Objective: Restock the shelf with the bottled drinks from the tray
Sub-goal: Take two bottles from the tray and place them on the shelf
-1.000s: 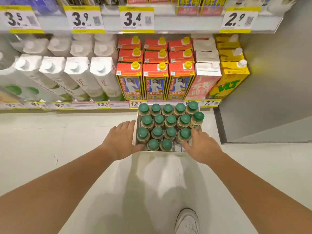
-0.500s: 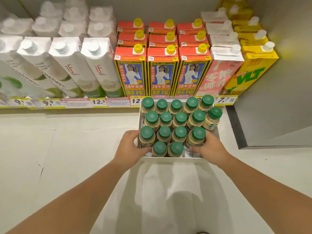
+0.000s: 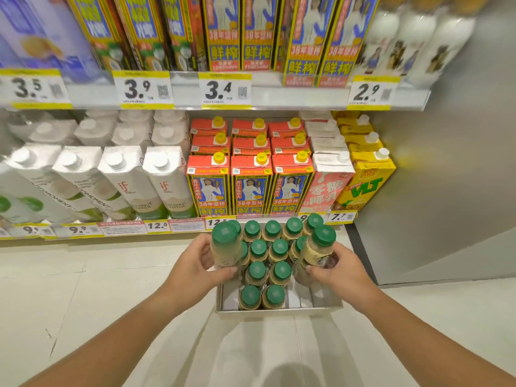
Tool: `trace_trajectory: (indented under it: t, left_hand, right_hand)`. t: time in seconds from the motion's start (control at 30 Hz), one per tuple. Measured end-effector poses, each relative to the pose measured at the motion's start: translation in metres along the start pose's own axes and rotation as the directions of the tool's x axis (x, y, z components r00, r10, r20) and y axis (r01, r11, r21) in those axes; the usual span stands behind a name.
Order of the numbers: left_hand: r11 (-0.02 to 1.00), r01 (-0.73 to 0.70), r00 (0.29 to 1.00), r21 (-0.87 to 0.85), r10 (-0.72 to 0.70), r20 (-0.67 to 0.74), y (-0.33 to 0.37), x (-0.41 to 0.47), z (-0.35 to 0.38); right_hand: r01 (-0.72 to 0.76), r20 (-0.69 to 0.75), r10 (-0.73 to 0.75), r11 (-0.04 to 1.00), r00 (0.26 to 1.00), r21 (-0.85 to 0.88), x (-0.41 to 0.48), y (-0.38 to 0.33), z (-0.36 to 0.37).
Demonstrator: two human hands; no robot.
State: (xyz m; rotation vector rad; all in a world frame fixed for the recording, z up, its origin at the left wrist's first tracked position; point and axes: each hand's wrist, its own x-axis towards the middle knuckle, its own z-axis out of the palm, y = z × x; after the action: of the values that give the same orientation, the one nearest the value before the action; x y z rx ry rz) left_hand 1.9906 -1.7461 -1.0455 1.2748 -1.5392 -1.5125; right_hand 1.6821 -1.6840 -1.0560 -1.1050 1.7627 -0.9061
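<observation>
A white cardboard tray stands on the floor before the shelf, holding several pale bottles with green caps. My left hand grips one bottle raised above the tray's left side. My right hand holds another bottle lifted at the tray's right side. The tray's near corners show bare cardboard. The lower shelf and the upper shelf are lined with cartons.
White coconut-water cartons, red-topped cartons, a pink carton and yellow cartons fill the lower shelf. Price tags run along both edges. A grey wall panel closes the right side. Pale floor tiles lie left.
Both hands have closed on a bottle each at the tray's near corners and lifted them up. The view has tilted up, bringing the upper shelf into sight.
</observation>
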Motion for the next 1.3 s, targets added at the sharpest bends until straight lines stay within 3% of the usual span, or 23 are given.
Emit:
trace_trajectory:
  t: [0.17, 0.43, 0.73, 0.87, 1.0, 1.3]
  left_hand:
    - [0.996, -0.083, 0.994, -0.023, 0.084, 0.064, 0.086, 0.013, -0.022]
    - [0.937, -0.348, 0.933, -0.005, 0.347, 0.094, 0.246, 0.03, -0.04]
    - [0.781, -0.623, 0.78, 0.044, 0.616, 0.11, 0.433, 0.022, -0.042]
    - [0.714, -0.699, 0.715, 0.052, 0.692, 0.1, 0.524, 0.036, -0.026]
    - [0.703, -0.696, 0.712, 0.146, 0.703, 0.005, 0.588, 0.069, -0.004]
    - [0.798, -0.507, 0.754, 0.326, 0.594, -0.281, 0.653, 0.165, 0.045]
  right_hand:
    - [0.122, -0.036, -0.121, 0.992, 0.992, 0.026, -0.004, -0.08, -0.018]
    - [0.297, -0.141, -0.293, 0.955, 0.946, 0.007, -0.017, -0.229, -0.057]
    - [0.603, -0.268, -0.587, 0.797, 0.764, -0.027, -0.033, -0.39, -0.131]
    - [0.681, -0.313, -0.648, 0.732, 0.695, -0.002, -0.026, -0.462, -0.186]
    - [0.705, -0.355, -0.652, 0.709, 0.67, 0.029, 0.003, -0.515, -0.239]
    - [0.61, -0.432, -0.542, 0.792, 0.721, 0.023, 0.096, -0.569, -0.309]
